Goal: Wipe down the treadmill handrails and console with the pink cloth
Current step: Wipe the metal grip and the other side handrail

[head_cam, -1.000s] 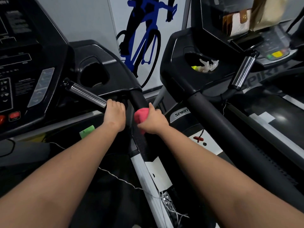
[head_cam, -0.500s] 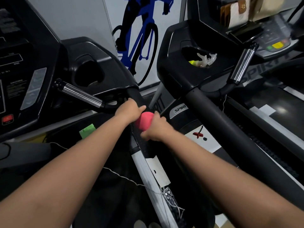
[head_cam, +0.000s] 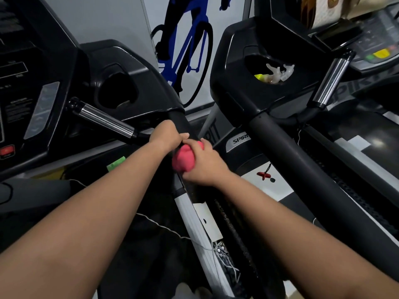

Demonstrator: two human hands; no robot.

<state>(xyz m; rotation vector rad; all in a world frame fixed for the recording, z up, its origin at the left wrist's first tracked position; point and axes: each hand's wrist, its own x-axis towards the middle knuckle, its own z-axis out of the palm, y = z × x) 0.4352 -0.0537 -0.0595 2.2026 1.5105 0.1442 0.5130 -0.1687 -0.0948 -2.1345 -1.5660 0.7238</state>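
A pink cloth (head_cam: 185, 158) is glowing against a black handrail (head_cam: 179, 121). A blue and black cyclist graphic (head_cam: 187, 46) is filling the white far wall (head_cam: 155, 18). A silver grip bar (head_cam: 103, 120) is shining at left (green tag (head_cam: 116, 164) just nearer).

A single wide-angle view from the person's head looks forward and down, close over a handrail (head_cam: 180, 123) at centre. The console (head_cam: 26, 83) sits at 9 o'clock, a second treadmill (head_cam: 280, 137) at 2 o'clock, a poster (head_cam: 187, 39) at 12.
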